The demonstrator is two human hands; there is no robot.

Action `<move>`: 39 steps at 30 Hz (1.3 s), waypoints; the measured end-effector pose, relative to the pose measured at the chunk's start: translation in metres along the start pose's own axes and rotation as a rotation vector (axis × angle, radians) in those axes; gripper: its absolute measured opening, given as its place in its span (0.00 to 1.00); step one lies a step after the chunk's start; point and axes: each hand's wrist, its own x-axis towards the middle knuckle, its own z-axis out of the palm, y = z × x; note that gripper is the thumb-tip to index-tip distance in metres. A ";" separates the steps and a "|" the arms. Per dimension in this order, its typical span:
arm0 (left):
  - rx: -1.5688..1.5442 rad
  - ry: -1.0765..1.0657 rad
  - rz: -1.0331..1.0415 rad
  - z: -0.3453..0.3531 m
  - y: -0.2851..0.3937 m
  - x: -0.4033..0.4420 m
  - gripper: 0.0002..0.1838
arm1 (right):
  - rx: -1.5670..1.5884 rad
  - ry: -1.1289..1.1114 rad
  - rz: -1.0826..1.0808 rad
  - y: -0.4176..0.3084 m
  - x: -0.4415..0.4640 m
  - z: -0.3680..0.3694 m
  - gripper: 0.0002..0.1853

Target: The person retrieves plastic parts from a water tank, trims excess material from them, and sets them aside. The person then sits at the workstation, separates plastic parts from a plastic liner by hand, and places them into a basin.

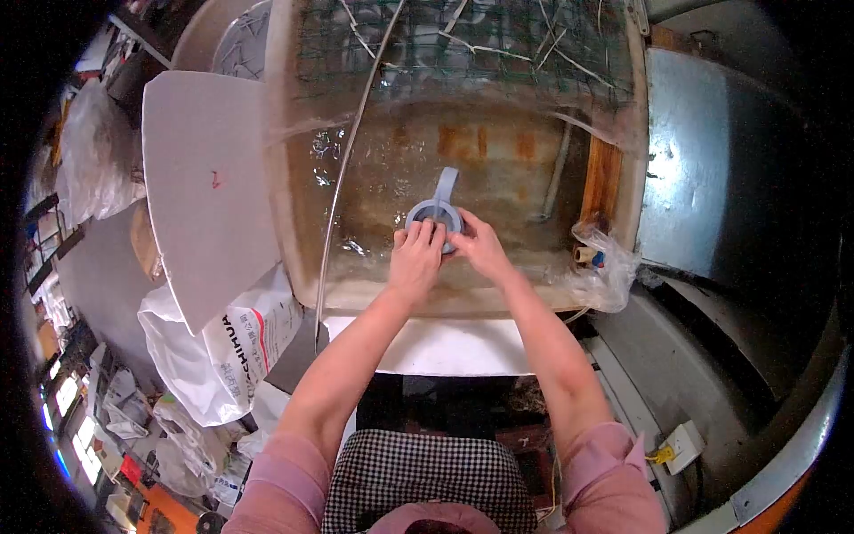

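Observation:
A pale blue-grey mug (447,184) is held over the water of a large basin (302,258), with its handle pointing away from me. The fingers of my left hand (418,260) reach over the near rim into the mug's round opening; whether they hold anything in there is hidden. My right hand (483,249) is closed around the mug's right side, the thumb near the rim. Both hands are close to the near edge of the basin.
Green wire mesh (498,44) lies across the basin's far end. A thin hose (342,178) runs along the left side. At the right are a wooden strip (602,182) and a plastic-wrapped valve (587,256). A white board (209,178) stands left, above a printed sack (253,343).

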 end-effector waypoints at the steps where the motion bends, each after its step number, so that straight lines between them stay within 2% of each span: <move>1: -0.037 -0.088 -0.032 0.003 0.001 0.000 0.27 | -0.188 0.036 -0.085 0.000 -0.001 -0.001 0.28; 2: -0.073 -0.175 -0.064 0.006 0.001 0.001 0.27 | -0.376 0.070 -0.169 0.000 -0.002 -0.003 0.29; 6: -0.031 -0.266 -0.072 -0.004 0.012 0.011 0.28 | -0.409 0.049 -0.108 -0.013 -0.010 -0.008 0.31; 8: -0.118 -0.037 -0.036 -0.016 0.022 0.014 0.26 | -0.525 0.217 -0.194 0.007 -0.008 -0.013 0.33; 12: -0.303 0.062 -0.059 -0.019 0.032 0.010 0.21 | -0.482 0.269 -0.169 0.003 -0.016 -0.018 0.35; 14: -0.671 0.048 -0.284 0.011 0.025 0.007 0.16 | -0.394 0.257 -0.197 -0.009 -0.027 -0.013 0.34; 15: -0.675 0.044 -0.280 0.013 0.024 0.013 0.16 | -0.394 0.263 -0.194 0.002 -0.021 -0.018 0.34; 17: -1.053 -0.216 -0.680 0.014 0.022 0.027 0.15 | -0.376 0.280 -0.313 0.033 -0.004 -0.031 0.31; 18: -1.054 -0.210 -0.670 0.017 0.022 0.028 0.15 | -0.378 0.284 -0.324 0.026 -0.003 -0.028 0.31; 20: -0.529 0.029 -0.091 0.024 0.026 0.028 0.11 | -0.706 0.382 -0.306 0.004 -0.006 -0.016 0.28; 22: -0.435 0.035 -0.028 0.021 0.035 0.031 0.08 | -0.786 0.368 -0.375 0.006 -0.007 -0.019 0.26; 25: -0.548 -0.062 -0.419 0.027 0.028 0.046 0.09 | -0.788 0.323 -0.259 0.002 -0.004 -0.017 0.23; 26: -0.548 -0.061 -0.416 0.028 0.029 0.044 0.09 | -0.788 0.326 -0.261 0.003 -0.006 -0.014 0.23; 28: -0.418 -0.122 -0.077 0.023 0.037 0.041 0.11 | -0.836 0.462 -0.397 0.010 -0.006 -0.011 0.21; 29: -0.245 -0.086 0.184 0.032 0.036 0.039 0.14 | -0.837 0.463 -0.399 0.015 -0.005 -0.013 0.21; 32: -0.278 -0.113 0.233 0.027 0.019 0.046 0.17 | -0.820 0.527 -0.316 0.018 0.001 -0.021 0.21; 33: -0.412 0.015 0.026 0.015 0.023 0.049 0.12 | -0.864 0.506 -0.212 0.013 -0.002 -0.021 0.21; 34: -0.410 0.010 0.026 0.015 0.024 0.054 0.12 | -0.905 0.482 -0.102 0.012 -0.004 -0.019 0.22; 35: -0.776 -0.037 -0.396 0.017 0.027 0.060 0.08 | -0.902 0.479 -0.092 0.019 -0.003 -0.019 0.22; 36: -1.127 -0.084 -0.833 0.015 0.030 0.064 0.04 | -0.864 0.547 -0.186 0.023 0.000 -0.019 0.20; 37: -0.999 0.071 -0.688 0.012 0.034 0.067 0.03 | -0.826 0.619 -0.286 0.025 0.005 -0.021 0.19; 38: -1.003 0.066 -0.687 0.007 0.036 0.067 0.03 | -0.828 0.622 -0.282 0.027 0.007 -0.023 0.19; 39: -1.039 0.061 -0.617 0.000 0.037 0.069 0.03 | -0.608 0.659 -0.146 0.021 0.010 -0.020 0.18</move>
